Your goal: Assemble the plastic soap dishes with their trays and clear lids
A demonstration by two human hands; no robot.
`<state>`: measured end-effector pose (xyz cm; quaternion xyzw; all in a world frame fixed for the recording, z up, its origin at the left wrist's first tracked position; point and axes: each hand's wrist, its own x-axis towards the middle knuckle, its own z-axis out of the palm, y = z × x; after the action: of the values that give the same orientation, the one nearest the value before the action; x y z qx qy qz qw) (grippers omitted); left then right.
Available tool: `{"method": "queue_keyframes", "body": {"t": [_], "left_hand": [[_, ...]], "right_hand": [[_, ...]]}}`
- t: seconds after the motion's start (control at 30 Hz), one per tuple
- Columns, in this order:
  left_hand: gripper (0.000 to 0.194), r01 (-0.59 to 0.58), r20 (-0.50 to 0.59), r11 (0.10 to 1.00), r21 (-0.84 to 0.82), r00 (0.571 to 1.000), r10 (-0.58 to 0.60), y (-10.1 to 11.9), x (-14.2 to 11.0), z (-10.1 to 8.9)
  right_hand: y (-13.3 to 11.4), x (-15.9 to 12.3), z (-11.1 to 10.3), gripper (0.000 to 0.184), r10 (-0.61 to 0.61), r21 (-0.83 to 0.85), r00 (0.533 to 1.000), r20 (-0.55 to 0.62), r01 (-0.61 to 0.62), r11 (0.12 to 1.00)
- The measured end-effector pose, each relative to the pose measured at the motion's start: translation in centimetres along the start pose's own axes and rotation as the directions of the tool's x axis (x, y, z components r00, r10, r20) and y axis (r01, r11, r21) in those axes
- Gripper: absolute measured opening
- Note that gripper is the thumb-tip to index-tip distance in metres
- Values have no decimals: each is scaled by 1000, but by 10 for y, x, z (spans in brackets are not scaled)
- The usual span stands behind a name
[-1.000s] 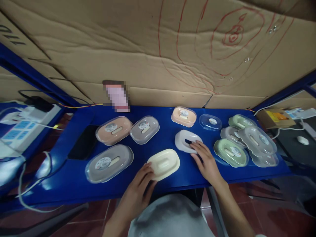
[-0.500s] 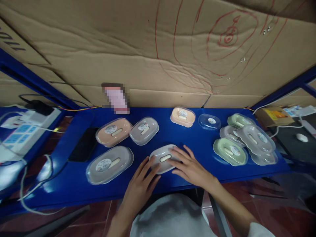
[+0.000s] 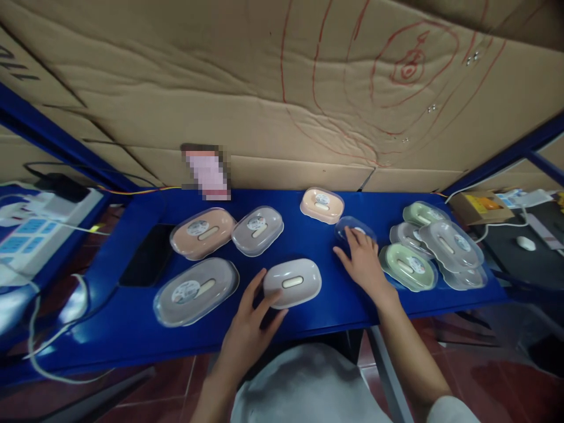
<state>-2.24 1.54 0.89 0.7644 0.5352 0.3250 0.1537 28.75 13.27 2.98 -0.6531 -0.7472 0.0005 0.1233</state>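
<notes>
A pale grey oval soap dish (image 3: pixel 304 271) sits on the blue table in front of me, its cream inner part showing through the slot on top. The fingers and thumb of my left hand (image 3: pixel 251 317) bracket the dish's left end, touching its edge and top. Farther back on the right, my right hand (image 3: pixel 363 255) has its fingers over the far side of a clear plastic cover (image 3: pixel 348 223) with a round label. The hand hides much of that cover.
Clear-covered peach (image 3: pixel 185 239) and grey dishes (image 3: pixel 268 222) lie on the left, with a larger grey one (image 3: pixel 176 308) nearer. A peach dish (image 3: pixel 308 205) stands at the back. Green (image 3: pixel 423 279) and grey dishes are piled right. A black phone (image 3: pixel 147 258) lies left.
The grey top came from the right and now sits over the cream part. My right hand has left it for the clear cover, which has shifted left. My left hand stays beside the dish.
</notes>
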Motion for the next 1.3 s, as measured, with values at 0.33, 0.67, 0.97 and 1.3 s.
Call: {"method": "queue_keyframes", "body": {"t": [0.33,0.67,0.97,1.3], "left_hand": [[41,135,116,982,-134,986,-120,-3,5,-5],[71,216,169,946,-243,969,-178,-5,8,-8],[91,229,232,911,-343,961,-154,-12,22,-11],[72,122,213,956,-269,975,-64,-14,25,-16]], "right_hand": [[-6,-44,0,54,-109,312,994,2,103,945],[-18,-48,-19,57,-259,550,965,32,200,811],[-53,-46,-18,42,-671,618,741,37,510,598],[-49,-48,-2,42,-795,313,607,-8,756,574]]}}
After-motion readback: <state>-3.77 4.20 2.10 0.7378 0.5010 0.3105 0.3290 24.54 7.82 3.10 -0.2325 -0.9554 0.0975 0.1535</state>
